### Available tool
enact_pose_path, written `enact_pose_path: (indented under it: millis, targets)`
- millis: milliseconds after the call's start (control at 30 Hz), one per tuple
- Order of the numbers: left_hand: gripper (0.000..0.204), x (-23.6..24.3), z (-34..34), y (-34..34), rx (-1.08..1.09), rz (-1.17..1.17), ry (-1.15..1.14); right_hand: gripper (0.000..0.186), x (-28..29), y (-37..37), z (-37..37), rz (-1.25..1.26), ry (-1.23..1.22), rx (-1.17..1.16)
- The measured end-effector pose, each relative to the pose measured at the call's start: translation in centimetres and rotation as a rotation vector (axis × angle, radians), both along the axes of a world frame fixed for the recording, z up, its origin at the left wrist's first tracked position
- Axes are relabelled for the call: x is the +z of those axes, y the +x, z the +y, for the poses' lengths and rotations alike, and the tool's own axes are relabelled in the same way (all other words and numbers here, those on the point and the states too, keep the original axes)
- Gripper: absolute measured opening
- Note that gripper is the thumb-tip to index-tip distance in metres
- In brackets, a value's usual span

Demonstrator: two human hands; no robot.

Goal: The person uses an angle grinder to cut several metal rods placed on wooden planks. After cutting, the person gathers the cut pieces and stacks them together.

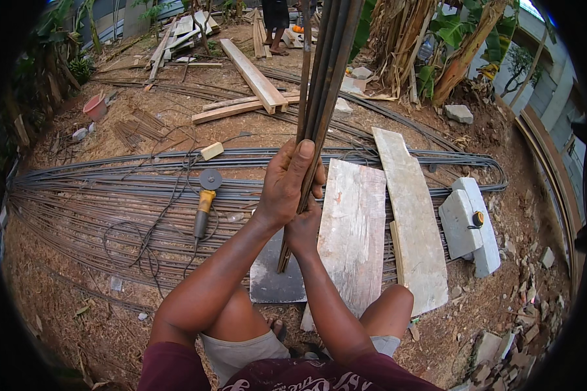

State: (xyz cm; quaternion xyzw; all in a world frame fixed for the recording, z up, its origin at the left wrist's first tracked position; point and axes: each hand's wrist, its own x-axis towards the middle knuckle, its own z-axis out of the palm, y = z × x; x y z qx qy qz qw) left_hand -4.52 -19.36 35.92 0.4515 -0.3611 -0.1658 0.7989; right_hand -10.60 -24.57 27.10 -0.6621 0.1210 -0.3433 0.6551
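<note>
A bundle of steel reinforcing bars (326, 72) stands nearly upright before me, leaning slightly away to the right at its top, which runs out of view. My left hand (288, 179) is wrapped round it, thumb pointing up along the bars. Just below, my right hand (304, 228) is closed round the same bundle. The lower ends of the bars show beneath it, over a dark flat board (274, 280); whether they touch it I cannot tell. To the left, a yellow and grey angle grinder (203, 207) lies on a layer of long bars (111, 218).
Beside my right knee lie a whitish board (352, 228) and a long plank (414, 221). Pale blocks (466, 225) carry a tape measure (478, 219). A cable (151, 234) loops over the bars. Farther off are timber beams (251, 72), a pink bucket (95, 107) and a person's legs (277, 32).
</note>
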Motion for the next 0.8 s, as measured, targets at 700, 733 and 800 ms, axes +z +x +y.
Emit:
enact_pose_path:
  millis: [700,733,800]
  targets:
    - [0.049,0.24,-0.29,-0.47,-0.026,0.029,-0.024,0.02,-0.67,0.21,-0.21,-0.079,0.02,0.001]
    - [0.049,0.24,-0.27,-0.49,-0.025,0.032,-0.019,0.021,-0.75,0.23,-0.24,-0.072,0.018,0.0]
    - [0.049,0.24,-0.24,-0.52,-0.024,0.037,-0.008,0.021,-0.88,0.3,-0.32,-0.042,0.026,-0.008]
